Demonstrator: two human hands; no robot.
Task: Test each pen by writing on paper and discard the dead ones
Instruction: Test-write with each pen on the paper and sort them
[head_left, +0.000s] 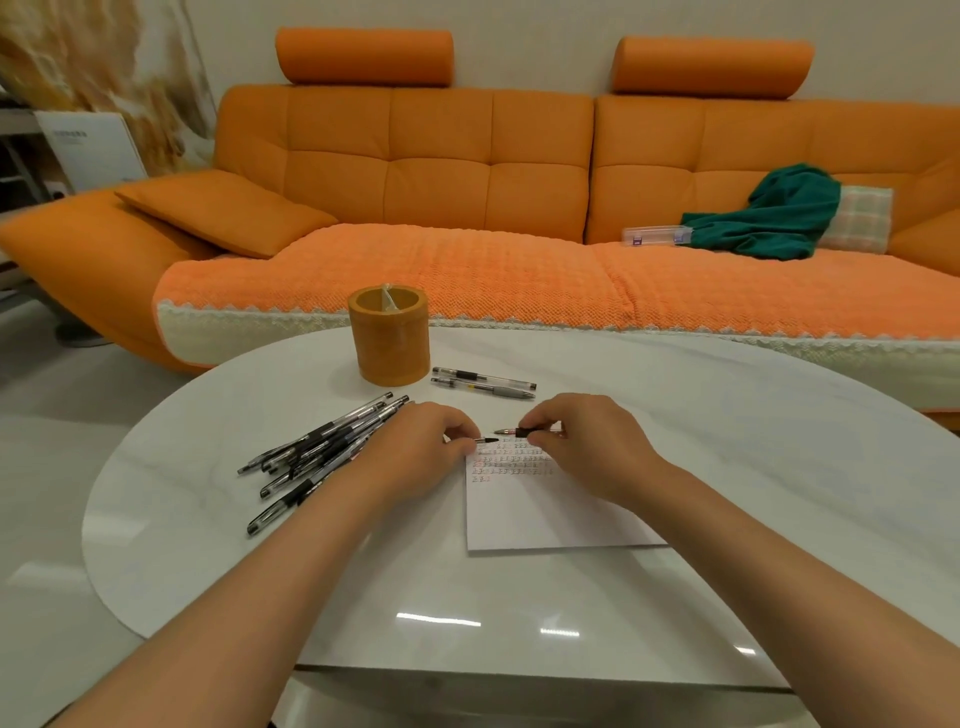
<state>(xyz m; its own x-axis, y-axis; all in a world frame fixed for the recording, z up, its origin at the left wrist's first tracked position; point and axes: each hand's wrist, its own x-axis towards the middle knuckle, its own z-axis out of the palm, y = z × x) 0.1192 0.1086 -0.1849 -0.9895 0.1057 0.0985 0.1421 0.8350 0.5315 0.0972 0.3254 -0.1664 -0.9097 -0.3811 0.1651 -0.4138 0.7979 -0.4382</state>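
A white sheet of paper (540, 514) lies on the table, its upper part covered with small written marks. Over its top edge my right hand (582, 441) pinches a pen (511, 432) by its black grip, tip pointing left. My left hand (421, 447) pinches a small black pen cap (487, 440) just left of that tip; cap and tip are apart. A pile of several black-grip pens (322, 452) lies left of my left hand. Two more pens (483, 382) lie side by side beyond the paper.
An orange cylindrical pen holder (390, 338) stands at the far side of the white oval table (727, 467). Behind it runs an orange sofa (441, 182) with a green cloth (774, 218) and a clear plastic case (657, 235).
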